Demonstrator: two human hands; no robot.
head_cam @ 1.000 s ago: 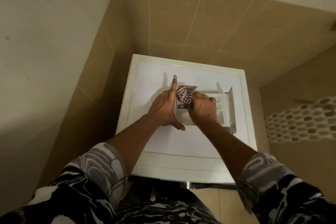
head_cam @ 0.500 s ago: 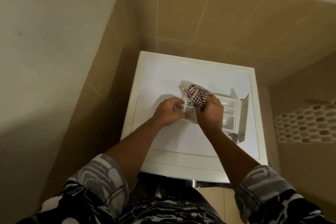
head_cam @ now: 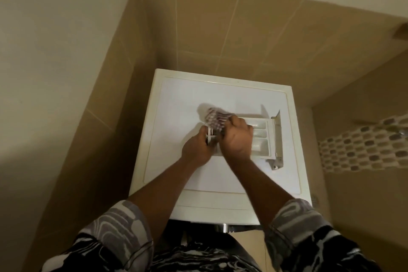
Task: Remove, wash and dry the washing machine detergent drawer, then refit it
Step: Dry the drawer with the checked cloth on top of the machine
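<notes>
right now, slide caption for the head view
Right hand wipes detergent drawer with checked cloth; left hand steadies it.

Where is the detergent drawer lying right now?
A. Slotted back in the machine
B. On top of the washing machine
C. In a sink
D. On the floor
B: the detergent drawer lies on the flat white top of the washing machine, with the right hand pressing a checked cloth into it.

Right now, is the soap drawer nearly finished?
Partly. The drawer is already out, lying on the washing machine's top. The right hand rubs a checked cloth into it while the left hand steadies its end. Refitting it is left.
</notes>
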